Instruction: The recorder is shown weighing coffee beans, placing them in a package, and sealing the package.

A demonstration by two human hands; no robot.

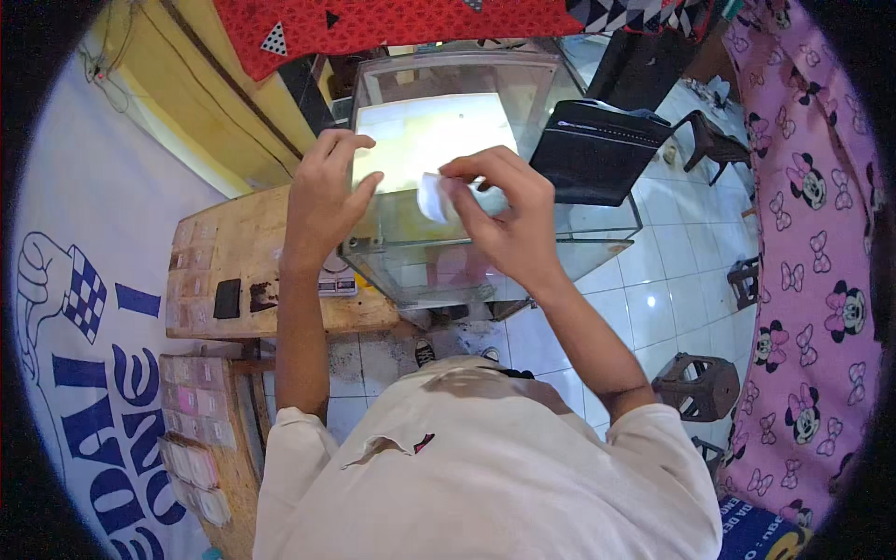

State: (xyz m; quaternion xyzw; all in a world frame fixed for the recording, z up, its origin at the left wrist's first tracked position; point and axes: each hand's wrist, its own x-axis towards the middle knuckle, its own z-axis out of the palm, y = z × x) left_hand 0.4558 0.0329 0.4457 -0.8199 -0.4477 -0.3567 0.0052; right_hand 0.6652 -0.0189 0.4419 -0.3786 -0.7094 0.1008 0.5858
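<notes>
Between the thumb and fingers of my right hand (507, 210) is a small white piece, perhaps paper or cloth (434, 199); blur hides its exact kind. My left hand (329, 196) is raised to the left of it, thumb and fingers apart, holding nothing. Both hands are above a glass display case (420, 266) with a brightly lit, pale sheet-like surface (392, 140) in its upper part. A black zippered bag (598, 154) leans at the case's right side.
A wooden table (350, 315) at left bears a digital scale (339, 283), a black square item (227, 299) and small clear packets (192, 245). More packets lie on a lower wooden shelf (241, 448). Plastic stools (696, 387) stand at right, before a pink curtain (798, 280).
</notes>
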